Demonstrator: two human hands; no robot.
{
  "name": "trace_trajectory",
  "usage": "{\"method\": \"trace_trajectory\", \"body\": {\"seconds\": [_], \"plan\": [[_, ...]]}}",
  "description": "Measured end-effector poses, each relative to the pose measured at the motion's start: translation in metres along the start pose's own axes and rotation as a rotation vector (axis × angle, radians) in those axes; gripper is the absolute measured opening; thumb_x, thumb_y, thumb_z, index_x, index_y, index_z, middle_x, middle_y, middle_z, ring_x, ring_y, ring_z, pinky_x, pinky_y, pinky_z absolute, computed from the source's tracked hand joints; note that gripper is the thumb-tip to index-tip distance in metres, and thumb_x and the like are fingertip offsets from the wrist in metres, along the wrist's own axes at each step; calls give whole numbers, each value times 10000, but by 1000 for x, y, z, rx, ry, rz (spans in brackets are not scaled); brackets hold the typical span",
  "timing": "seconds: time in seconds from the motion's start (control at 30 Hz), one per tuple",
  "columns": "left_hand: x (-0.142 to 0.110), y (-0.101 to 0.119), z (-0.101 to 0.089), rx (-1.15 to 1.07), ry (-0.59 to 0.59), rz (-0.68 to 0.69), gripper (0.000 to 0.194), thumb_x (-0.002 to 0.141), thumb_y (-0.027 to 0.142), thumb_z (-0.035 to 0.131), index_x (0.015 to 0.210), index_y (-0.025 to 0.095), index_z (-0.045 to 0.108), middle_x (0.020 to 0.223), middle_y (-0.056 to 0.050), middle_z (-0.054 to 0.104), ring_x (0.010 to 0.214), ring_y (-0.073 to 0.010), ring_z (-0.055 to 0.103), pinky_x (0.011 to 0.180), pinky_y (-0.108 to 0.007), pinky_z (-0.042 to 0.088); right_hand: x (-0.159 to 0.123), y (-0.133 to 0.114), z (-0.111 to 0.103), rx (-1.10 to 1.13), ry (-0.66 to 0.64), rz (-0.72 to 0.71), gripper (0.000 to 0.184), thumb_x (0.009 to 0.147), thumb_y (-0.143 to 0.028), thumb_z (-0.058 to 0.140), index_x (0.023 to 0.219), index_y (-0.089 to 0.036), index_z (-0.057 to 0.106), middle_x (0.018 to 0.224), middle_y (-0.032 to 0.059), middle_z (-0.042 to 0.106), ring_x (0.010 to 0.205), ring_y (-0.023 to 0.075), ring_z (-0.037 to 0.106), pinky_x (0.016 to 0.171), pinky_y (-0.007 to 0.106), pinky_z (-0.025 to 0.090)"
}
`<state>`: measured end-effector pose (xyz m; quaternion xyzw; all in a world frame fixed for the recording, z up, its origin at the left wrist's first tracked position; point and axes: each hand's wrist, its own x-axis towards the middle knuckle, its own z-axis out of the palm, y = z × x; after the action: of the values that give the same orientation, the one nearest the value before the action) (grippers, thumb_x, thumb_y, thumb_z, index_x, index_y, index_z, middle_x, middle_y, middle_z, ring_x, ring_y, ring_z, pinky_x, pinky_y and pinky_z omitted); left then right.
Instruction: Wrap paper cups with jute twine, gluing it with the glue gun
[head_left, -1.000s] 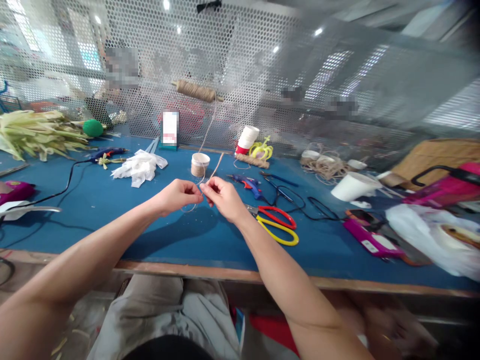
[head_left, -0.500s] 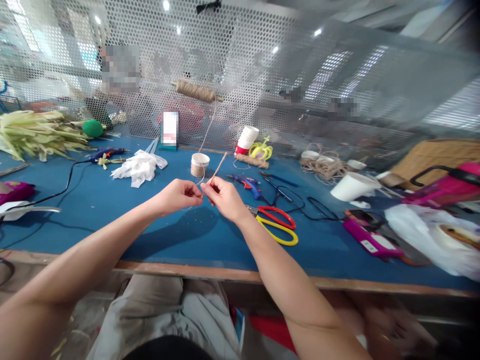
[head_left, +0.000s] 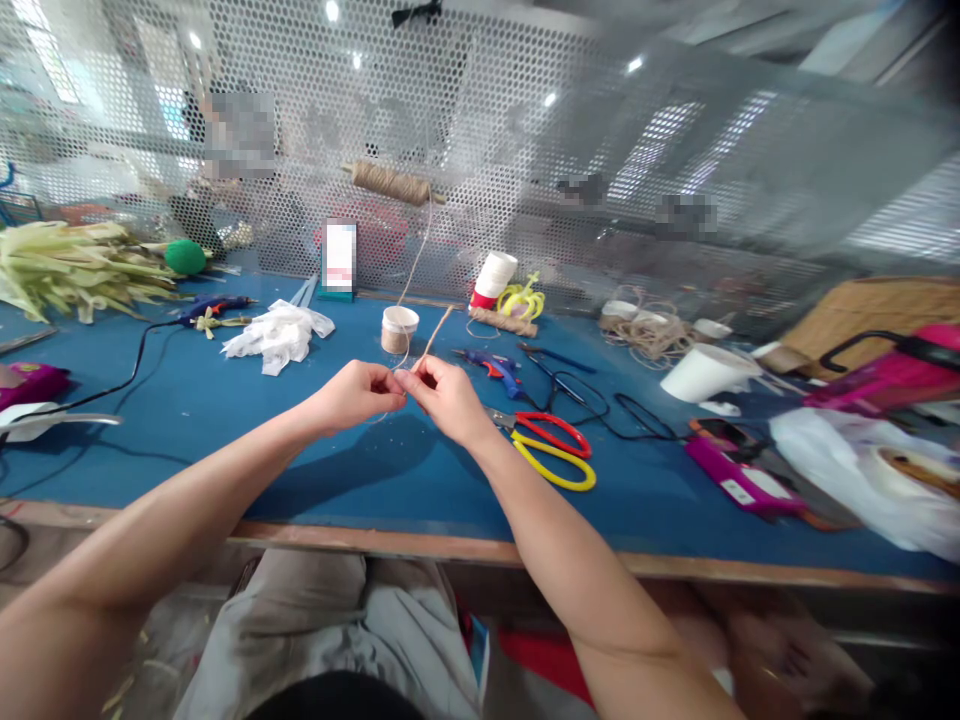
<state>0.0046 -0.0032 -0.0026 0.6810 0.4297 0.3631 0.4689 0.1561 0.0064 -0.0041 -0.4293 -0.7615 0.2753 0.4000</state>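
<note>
My left hand [head_left: 364,392] and my right hand [head_left: 444,393] meet above the table, fingertips pinched together and touching. A thin, stiff brown stem [head_left: 438,331] slants up and away from between the fingers of my right hand; its lower end is hidden by them. Pale twine [head_left: 417,258] comes down from a spool [head_left: 391,183] on the mesh panel, passes a small cup wrapped in twine [head_left: 398,332], and reaches my fingers. A loose bit of it hangs below my left fingertips. Close to my right wrist lie scissors [head_left: 559,452] with red and yellow handles.
A blue glue gun [head_left: 495,368] and pliers [head_left: 559,358] lie right of my hands. White crumpled plastic [head_left: 277,335] and a phone [head_left: 340,258] are on the left. Farther right are a white cup [head_left: 699,374], a magenta box [head_left: 739,472] and a plastic bag [head_left: 847,470].
My right fingertips have shifted slightly left, closing against the left ones. The stem has tilted a little with them; everything else stays put.
</note>
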Motion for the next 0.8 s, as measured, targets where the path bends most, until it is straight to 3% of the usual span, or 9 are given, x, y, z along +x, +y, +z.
{"method": "trace_trajectory", "body": {"seconds": [0.13,0.4,0.8], "plan": [[0,1,-1,-117,-49,-36,140,598,237,606,570,127,525,519,47,478,475,-53,385,479,-205,276,-1,0,-3,145,-129,20,280,787,-429,496,691,-167,470,548,-38,463,476,84,428,475,224,357],[2,-2,-7,-92,-147,-6,129,616,236,611,675,128,572,647,17,569,584,-77,481,566,-217,358,0,2,-4,104,-108,59,294,793,-438,478,676,-170,452,505,-43,452,439,81,415,444,219,341],[0,4,-3,63,-38,10,118,614,231,587,597,131,526,534,36,503,491,-69,414,482,-207,312,-1,-1,-3,-9,-67,47,324,791,-448,468,623,-173,432,489,-41,442,467,85,394,478,222,322]]}}
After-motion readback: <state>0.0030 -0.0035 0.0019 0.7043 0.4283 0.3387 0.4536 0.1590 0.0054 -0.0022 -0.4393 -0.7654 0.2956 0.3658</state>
